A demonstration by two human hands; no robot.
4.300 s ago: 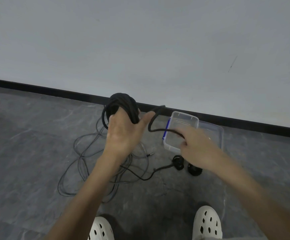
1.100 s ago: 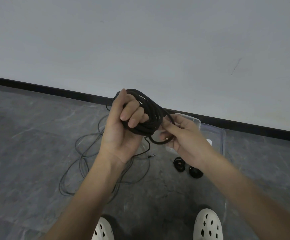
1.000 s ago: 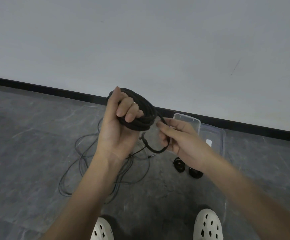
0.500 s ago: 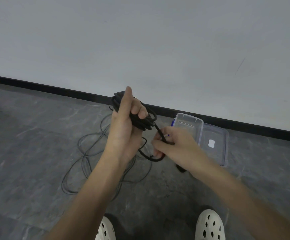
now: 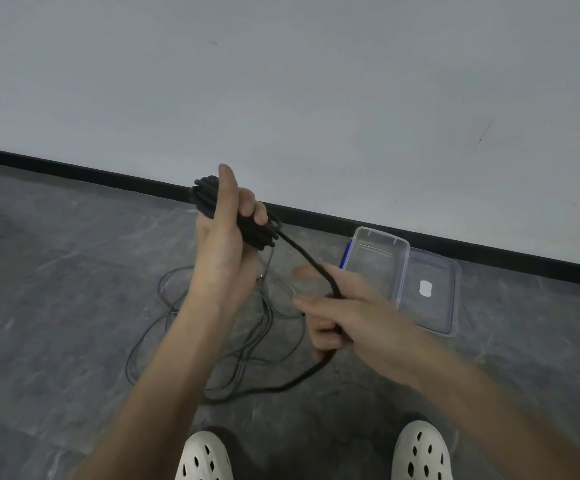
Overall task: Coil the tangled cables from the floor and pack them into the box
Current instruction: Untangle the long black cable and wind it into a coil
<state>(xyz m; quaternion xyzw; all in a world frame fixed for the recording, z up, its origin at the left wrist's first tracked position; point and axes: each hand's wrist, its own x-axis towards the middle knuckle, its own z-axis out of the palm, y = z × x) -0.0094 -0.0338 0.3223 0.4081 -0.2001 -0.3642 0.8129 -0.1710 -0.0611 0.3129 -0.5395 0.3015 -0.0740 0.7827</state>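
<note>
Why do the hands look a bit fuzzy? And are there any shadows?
Head view: the right hand and the loose cable tail below it are smeared, probably motion blur; the left hand and its black coil look sharper. Head view: the light is soft and even, with only faint dark patches on the floor by the white shoes.

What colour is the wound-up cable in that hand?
The coiled cable is black, clearest in the head view, gripped by the left hand.
</note>
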